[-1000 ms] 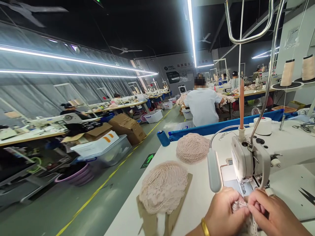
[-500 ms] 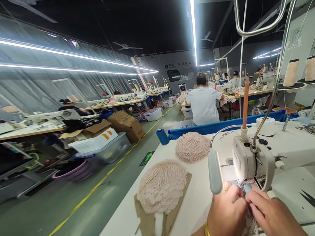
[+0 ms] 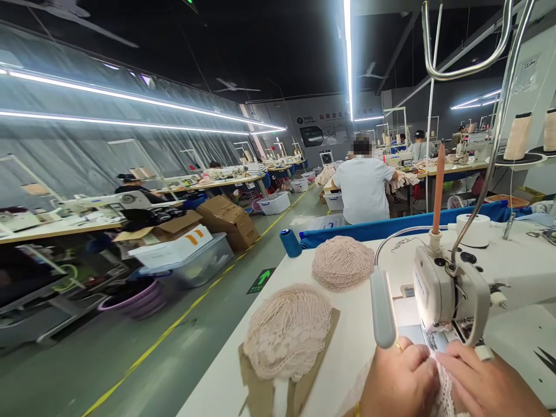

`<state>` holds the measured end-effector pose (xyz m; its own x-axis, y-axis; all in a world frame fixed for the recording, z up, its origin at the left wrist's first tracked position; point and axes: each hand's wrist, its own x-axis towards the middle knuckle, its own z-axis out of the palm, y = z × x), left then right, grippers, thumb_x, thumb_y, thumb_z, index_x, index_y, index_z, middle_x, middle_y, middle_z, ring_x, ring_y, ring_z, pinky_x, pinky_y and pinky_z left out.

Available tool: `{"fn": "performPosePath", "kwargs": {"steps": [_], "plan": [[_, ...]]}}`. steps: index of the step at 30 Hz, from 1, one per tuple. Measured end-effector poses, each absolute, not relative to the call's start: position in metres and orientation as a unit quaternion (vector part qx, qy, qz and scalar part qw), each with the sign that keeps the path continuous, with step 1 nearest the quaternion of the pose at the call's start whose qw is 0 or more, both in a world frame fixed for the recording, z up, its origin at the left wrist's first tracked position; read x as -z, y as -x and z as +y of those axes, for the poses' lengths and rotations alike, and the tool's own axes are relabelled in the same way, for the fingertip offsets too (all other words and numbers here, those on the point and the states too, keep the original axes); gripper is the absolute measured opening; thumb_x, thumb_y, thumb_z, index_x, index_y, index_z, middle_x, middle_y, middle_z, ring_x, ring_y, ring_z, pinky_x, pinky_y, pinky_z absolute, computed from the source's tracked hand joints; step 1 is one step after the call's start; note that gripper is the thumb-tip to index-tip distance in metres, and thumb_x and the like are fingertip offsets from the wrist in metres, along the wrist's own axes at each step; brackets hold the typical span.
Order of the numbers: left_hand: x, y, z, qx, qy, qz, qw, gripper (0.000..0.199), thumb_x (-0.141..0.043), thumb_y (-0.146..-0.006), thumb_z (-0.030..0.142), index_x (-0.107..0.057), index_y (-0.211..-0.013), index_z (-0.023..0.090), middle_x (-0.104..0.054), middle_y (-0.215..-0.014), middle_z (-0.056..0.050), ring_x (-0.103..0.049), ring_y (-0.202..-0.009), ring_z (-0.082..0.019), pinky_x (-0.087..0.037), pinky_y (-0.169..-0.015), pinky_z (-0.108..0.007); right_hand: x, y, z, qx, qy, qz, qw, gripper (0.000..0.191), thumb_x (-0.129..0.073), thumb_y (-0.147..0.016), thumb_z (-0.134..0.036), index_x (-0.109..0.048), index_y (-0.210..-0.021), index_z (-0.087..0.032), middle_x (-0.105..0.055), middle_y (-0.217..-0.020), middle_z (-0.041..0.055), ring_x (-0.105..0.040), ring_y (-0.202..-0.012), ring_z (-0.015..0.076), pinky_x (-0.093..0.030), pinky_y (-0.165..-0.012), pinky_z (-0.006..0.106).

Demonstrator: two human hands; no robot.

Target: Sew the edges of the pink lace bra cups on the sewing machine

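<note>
In front of the white sewing machine (image 3: 434,284), my left hand (image 3: 397,376) is closed, its fingers pinching a strip of pale lace (image 3: 445,387). My right hand (image 3: 484,376) grips the same lace from the other side, fingertips pressed together. The lace runs between both hands up to the presser foot (image 3: 431,340), where the fingertips sit just short of the lit metal plate. Part of the lace hides under my palms. To the left, a stack of beige lace pieces (image 3: 289,333) lies on brown cardboard (image 3: 315,350). Another lace stack (image 3: 343,262) rests behind it.
Black scissors (image 3: 546,356) lie at the right edge. A grey lamp (image 3: 384,310) stands close above my left hand. A blue thread cone (image 3: 290,243) sits at the table's far-left corner, beside blue cloth (image 3: 334,231). A person in white (image 3: 362,188) sits ahead.
Both hands have drawn slightly back from the needle area with the lace, and more of the plate and lace shows. The whole view has shifted a little. The lace stacks stay in place.
</note>
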<state>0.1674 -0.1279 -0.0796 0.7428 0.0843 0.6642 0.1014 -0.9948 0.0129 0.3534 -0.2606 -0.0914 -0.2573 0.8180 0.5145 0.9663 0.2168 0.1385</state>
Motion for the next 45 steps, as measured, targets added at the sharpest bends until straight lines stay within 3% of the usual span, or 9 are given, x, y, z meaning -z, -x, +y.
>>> {"fn": "performPosePath", "kwargs": {"steps": [6, 12, 21, 23, 26, 28, 37, 40, 45], "plan": [[0.082, -0.172, -0.127, 0.369, 0.927, -0.062, 0.003, 0.013, -0.063, -0.090, 0.018, -0.062, -0.078, 0.023, -0.074, -0.077, -0.004, -0.064, -0.065, -0.018, -0.046, -0.065, -0.033, 0.077, -0.349, -0.256, 0.306, 0.556, -0.751, 0.183, 0.036, -0.043, -0.081, -0.004, -0.065, -0.103, -0.023, -0.081, -0.085, 0.0063, -0.074, -0.064, 0.0199, -0.051, -0.058, 0.029], [0.082, -0.174, -0.128, 0.371, 0.926, -0.067, -0.004, 0.015, -0.065, -0.088, 0.016, -0.060, -0.076, 0.022, -0.075, -0.078, -0.003, -0.065, -0.067, -0.019, -0.045, -0.065, -0.034, 0.074, -0.346, -0.254, 0.310, 0.570, -0.730, 0.215, 0.034, -0.045, -0.079, -0.004, -0.061, -0.099, -0.026, -0.079, -0.079, 0.0023, -0.073, -0.064, 0.0199, -0.048, -0.055, 0.029], [0.078, -0.173, -0.126, 0.356, 0.933, -0.057, -0.015, 0.013, -0.067, -0.085, 0.012, -0.060, -0.078, 0.021, -0.075, -0.081, -0.001, -0.068, -0.072, -0.019, -0.044, -0.070, -0.035, 0.099, -0.357, -0.260, 0.284, 0.584, -0.745, 0.150, 0.039, -0.045, -0.087, -0.004, -0.064, -0.114, -0.023, -0.084, -0.103, 0.0081, -0.077, -0.074, 0.0214, -0.052, -0.061, 0.032], [0.076, -0.170, -0.124, 0.340, 0.938, -0.054, -0.024, 0.010, -0.071, -0.084, 0.019, -0.062, -0.081, 0.020, -0.077, -0.085, -0.001, -0.069, -0.076, -0.020, -0.044, -0.073, -0.036, 0.097, -0.357, -0.260, 0.276, 0.580, -0.751, 0.150, 0.039, -0.045, -0.087, -0.005, -0.065, -0.114, -0.023, -0.084, -0.103, 0.0073, -0.078, -0.077, 0.0224, -0.053, -0.061, 0.032], [0.073, -0.160, -0.122, 0.304, 0.951, -0.046, -0.025, 0.024, -0.081, -0.083, 0.040, -0.066, -0.087, 0.021, -0.078, -0.095, -0.001, -0.069, -0.081, -0.022, -0.041, -0.075, -0.037, 0.094, -0.357, -0.263, 0.259, 0.595, -0.744, 0.159, 0.038, -0.047, -0.088, -0.009, -0.065, -0.117, -0.024, -0.084, -0.101, 0.0075, -0.077, -0.074, 0.0220, -0.056, -0.061, 0.032], [0.074, -0.153, -0.123, 0.281, 0.959, -0.046, -0.005, 0.026, -0.084, -0.085, 0.044, -0.069, -0.090, 0.024, -0.078, -0.104, -0.001, -0.068, -0.086, -0.021, -0.038, -0.076, -0.036, 0.092, -0.358, -0.267, 0.241, 0.605, -0.741, 0.166, 0.036, -0.049, -0.092, -0.013, -0.065, -0.121, -0.025, -0.083, -0.100, 0.0076, -0.077, -0.076, 0.0221, -0.059, -0.064, 0.031], [0.109, -0.151, -0.130, 0.268, 0.961, -0.065, 0.018, 0.025, -0.083, -0.088, 0.029, -0.064, -0.074, 0.021, -0.073, -0.091, 0.001, -0.062, -0.082, -0.017, -0.041, -0.082, -0.036, 0.080, -0.363, -0.276, 0.114, 0.583, -0.786, 0.174, 0.032, -0.084, -0.086, -0.030, -0.070, -0.115, -0.032, -0.081, -0.111, 0.0011, -0.078, -0.088, 0.0211, -0.061, -0.070, 0.027], [0.110, -0.155, -0.128, 0.303, 0.952, -0.036, 0.029, 0.021, -0.074, -0.091, 0.021, -0.060, -0.075, 0.021, -0.071, -0.086, 0.000, -0.060, -0.077, -0.017, -0.043, -0.080, -0.035, 0.082, -0.360, -0.273, 0.093, 0.579, -0.790, 0.179, 0.015, -0.073, -0.095, -0.021, -0.069, -0.105, -0.031, -0.078, -0.100, -0.0014, -0.076, -0.082, 0.0183, -0.058, -0.069, 0.025], [0.093, -0.161, -0.126, 0.315, 0.945, -0.015, -0.089, 0.014, -0.060, -0.086, 0.011, -0.052, -0.084, 0.022, -0.063, -0.078, 0.000, -0.052, -0.067, -0.016, -0.042, -0.069, -0.031, 0.080, -0.353, -0.267, 0.045, 0.589, -0.768, 0.249, 0.022, -0.051, -0.106, -0.017, -0.066, -0.094, -0.029, -0.072, -0.086, -0.0018, -0.071, -0.071, 0.0160, -0.051, -0.063, 0.025]]}}
